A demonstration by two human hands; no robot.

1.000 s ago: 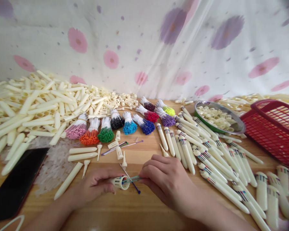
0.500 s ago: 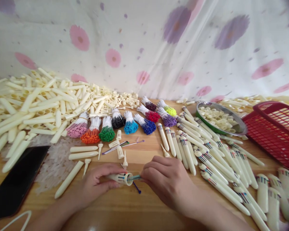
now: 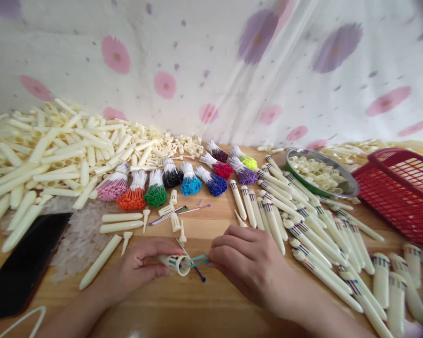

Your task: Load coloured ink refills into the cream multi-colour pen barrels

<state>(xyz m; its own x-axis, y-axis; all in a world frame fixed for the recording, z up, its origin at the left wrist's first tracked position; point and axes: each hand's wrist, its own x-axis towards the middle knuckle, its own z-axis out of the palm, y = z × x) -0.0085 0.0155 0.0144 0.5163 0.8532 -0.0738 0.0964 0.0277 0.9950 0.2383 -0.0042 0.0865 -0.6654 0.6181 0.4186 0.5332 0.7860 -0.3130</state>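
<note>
My left hand (image 3: 148, 264) is closed around a cream pen barrel (image 3: 174, 263) with coloured slots, its open end turned to the right. My right hand (image 3: 245, 265) pinches light-blue tweezers (image 3: 199, 259), whose tips reach into that open end. A dark-blue-tipped refill (image 3: 199, 274) lies on the table behind the barrel. Just beyond my hands are slotted cream collars (image 3: 175, 222), a pointed cream plug (image 3: 182, 232) and several loose refills (image 3: 167, 216). Bundles of coloured refills, such as the green one (image 3: 156, 193) and the blue one (image 3: 215, 182), stand behind these.
A large heap of cream barrels (image 3: 52, 145) fills the back left. A black phone (image 3: 21, 263) lies front left beside translucent small pieces (image 3: 75, 239). Many slotted pens (image 3: 313, 239) cover the right, with a metal bowl (image 3: 348, 188) and red basket (image 3: 398, 192) behind.
The tweezers have drawn back slightly to the right, and their two arms now show apart. The barrel has tilted a little, with its mouth slightly lower and further left.
</note>
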